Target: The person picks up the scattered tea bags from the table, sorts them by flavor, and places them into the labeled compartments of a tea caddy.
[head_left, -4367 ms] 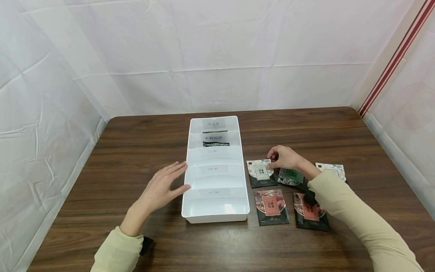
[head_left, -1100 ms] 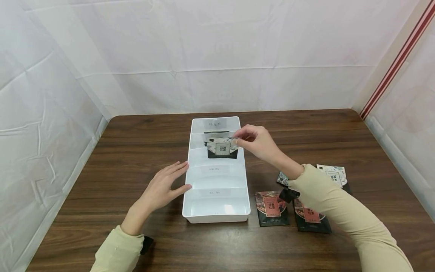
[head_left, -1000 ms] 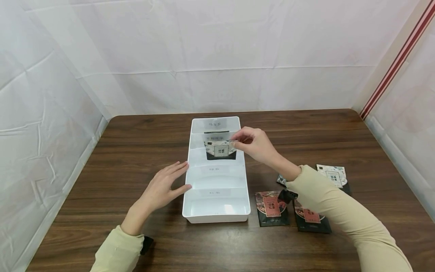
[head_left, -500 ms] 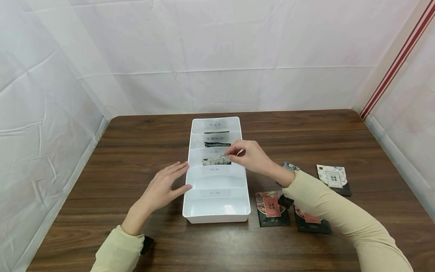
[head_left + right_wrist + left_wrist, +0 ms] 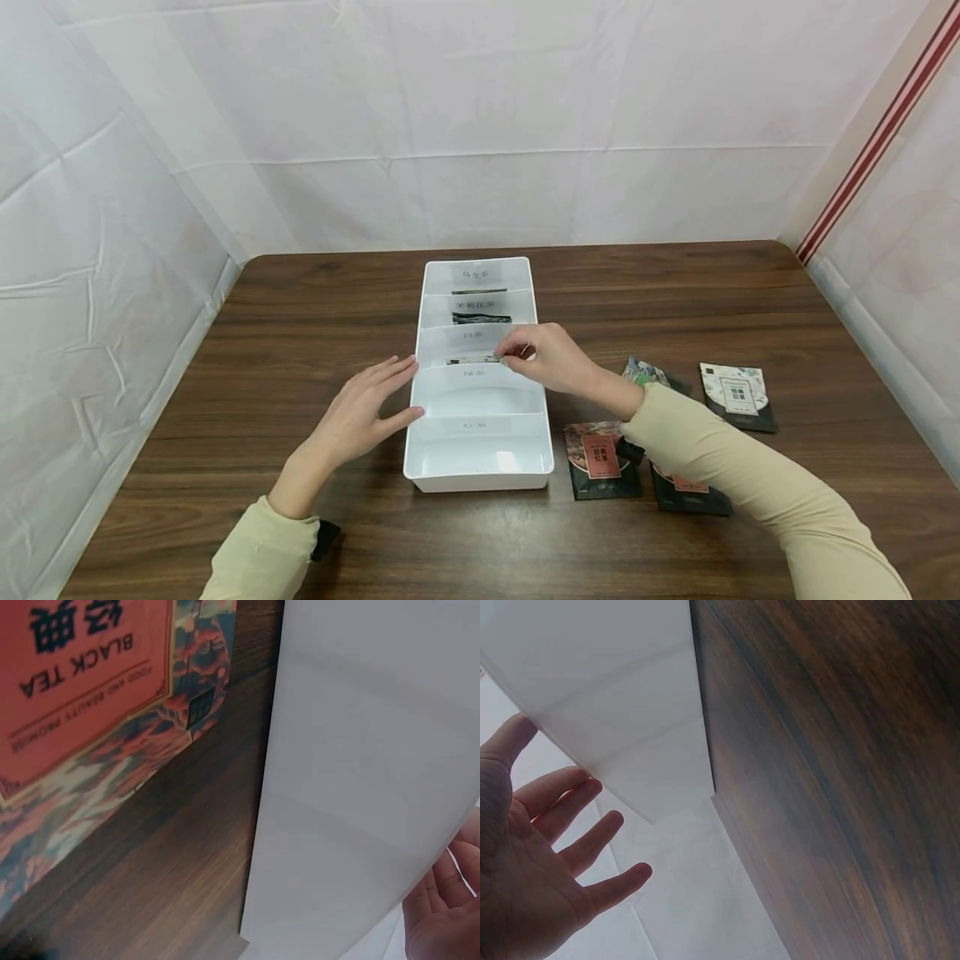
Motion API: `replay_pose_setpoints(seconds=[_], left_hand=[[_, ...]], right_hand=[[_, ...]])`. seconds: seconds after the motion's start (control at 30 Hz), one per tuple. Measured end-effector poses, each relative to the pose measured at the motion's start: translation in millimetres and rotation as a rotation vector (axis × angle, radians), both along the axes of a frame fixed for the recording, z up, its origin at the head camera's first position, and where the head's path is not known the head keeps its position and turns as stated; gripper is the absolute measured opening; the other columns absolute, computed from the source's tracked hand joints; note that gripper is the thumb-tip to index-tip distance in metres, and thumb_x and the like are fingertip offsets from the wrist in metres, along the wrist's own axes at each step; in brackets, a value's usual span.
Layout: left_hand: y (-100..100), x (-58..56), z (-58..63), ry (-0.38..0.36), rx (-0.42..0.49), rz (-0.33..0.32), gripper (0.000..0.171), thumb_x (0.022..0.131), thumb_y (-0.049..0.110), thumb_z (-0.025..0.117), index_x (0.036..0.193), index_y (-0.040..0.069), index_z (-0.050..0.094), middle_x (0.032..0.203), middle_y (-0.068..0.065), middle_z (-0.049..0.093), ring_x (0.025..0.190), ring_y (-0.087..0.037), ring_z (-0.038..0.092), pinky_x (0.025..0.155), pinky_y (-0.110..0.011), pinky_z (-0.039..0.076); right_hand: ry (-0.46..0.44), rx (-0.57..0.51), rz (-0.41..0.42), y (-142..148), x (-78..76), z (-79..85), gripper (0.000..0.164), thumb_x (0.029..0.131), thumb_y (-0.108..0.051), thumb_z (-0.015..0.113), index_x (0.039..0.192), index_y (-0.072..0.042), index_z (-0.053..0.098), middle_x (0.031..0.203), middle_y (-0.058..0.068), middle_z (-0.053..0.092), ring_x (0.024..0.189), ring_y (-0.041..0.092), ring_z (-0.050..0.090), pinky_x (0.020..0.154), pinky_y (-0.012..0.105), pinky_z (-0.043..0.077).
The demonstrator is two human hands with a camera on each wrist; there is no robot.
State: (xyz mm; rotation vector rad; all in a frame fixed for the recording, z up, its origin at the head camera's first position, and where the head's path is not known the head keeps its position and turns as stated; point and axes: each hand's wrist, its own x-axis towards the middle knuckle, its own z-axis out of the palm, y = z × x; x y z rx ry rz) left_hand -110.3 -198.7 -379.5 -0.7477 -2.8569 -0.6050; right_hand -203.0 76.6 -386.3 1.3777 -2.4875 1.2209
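A long white divided box (image 5: 480,482) with labelled compartments stands on the table. My right hand (image 5: 551,360) reaches over its right rim and pinches the top right corner of a white-topped tea sachet (image 5: 468,360). That sachet stands nearly upright in the middle compartment, most of it hidden by the divider. Fingertips and thumb of my left hand (image 5: 362,412) touch the left rim, the fingers spread. The left wrist view shows this hand (image 5: 544,847) against the box's side wall (image 5: 630,705). In the right wrist view, my right hand (image 5: 446,900) is partly cut off beyond the wall.
Dark sachets (image 5: 482,317) stand in the two farthest compartments. Right of the box lie a red black-tea sachet (image 5: 600,458), another red one (image 5: 688,496) partly under the sleeve, a green-labelled sachet (image 5: 643,370) and a white-tea sachet (image 5: 738,395). White sheeting (image 5: 480,200) hangs behind the table.
My right hand picked up the white-topped sachet from the table, carried it left over the box and lowered it into the middle compartment. My left hand has stayed at the rim.
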Motion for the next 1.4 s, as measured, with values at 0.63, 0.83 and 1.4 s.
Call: replay_pose_setpoints(seconds=[0.63,0.83,1.4], left_hand=[[1,-0.6,1.1,-0.006,-0.006,0.002,0.061,0.079,0.032,0.065,0.126,-0.002,0.047,0.130,-0.013,0.043,0.120,-0.032,0.035,0.093,-0.052,0.027],[0,-0.7,0.6,-0.006,-0.004,0.001,0.061,0.079,0.032,0.065,0.126,-0.002,0.047,0.130,-0.014,0.043,0.120,-0.032,0.034,0.093,-0.052,0.027],[-1,2.1,1.1,-0.017,-0.001,0.010,0.061,0.079,0.032,0.065,0.127,-0.001,0.046,0.131,-0.013,0.042,0.120,-0.033,0.034,0.093,-0.052,0.027]], right_hand=[[-0.002,-0.008,-0.024,8,-4.2,6.3,0.010,0.080,-0.007,0.065,0.089,-0.004,0.067,0.084,-0.001,0.063,0.073,0.007,0.056,0.065,0.022,0.047],[-0.112,-0.069,-0.082,22,-8.7,22.3,0.015,0.081,-0.011,0.064,0.094,-0.002,0.067,0.085,-0.002,0.063,0.074,0.008,0.057,0.065,0.027,0.048],[-0.496,-0.227,-0.306,119,-22.7,63.0,0.033,0.086,-0.025,0.059,0.109,-0.001,0.059,0.098,0.011,0.062,0.087,0.024,0.058,0.073,0.027,0.048]])
